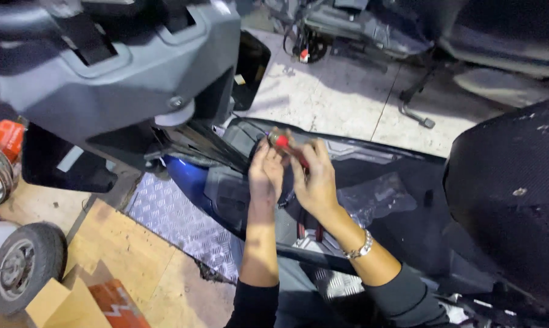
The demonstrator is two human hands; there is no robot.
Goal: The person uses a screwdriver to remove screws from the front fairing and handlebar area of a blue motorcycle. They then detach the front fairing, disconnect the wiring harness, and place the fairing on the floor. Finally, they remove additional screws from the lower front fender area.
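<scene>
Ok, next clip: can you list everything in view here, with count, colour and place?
Grey plastic scooter front panel: one, grey, upper left.
Blue scooter body panel: one, blue, centre left, under the grey panel.
Red-handled tool: one, red, centre, held between both hands.
Silver chequered metal plate: one, silver, lower centre left on the floor.
Small black rubber wheel: one, black, lower left.
Brown cardboard box: one, brown, bottom left.
Black textured scooter seat: one, black, right.
Clear plastic bag: one, clear, right of the hands.
Metal kickstand: one, grey, upper right on the pale floor.
Silver bracelet: one, right wrist.
Left hand, right hand: both on the tool.
</scene>
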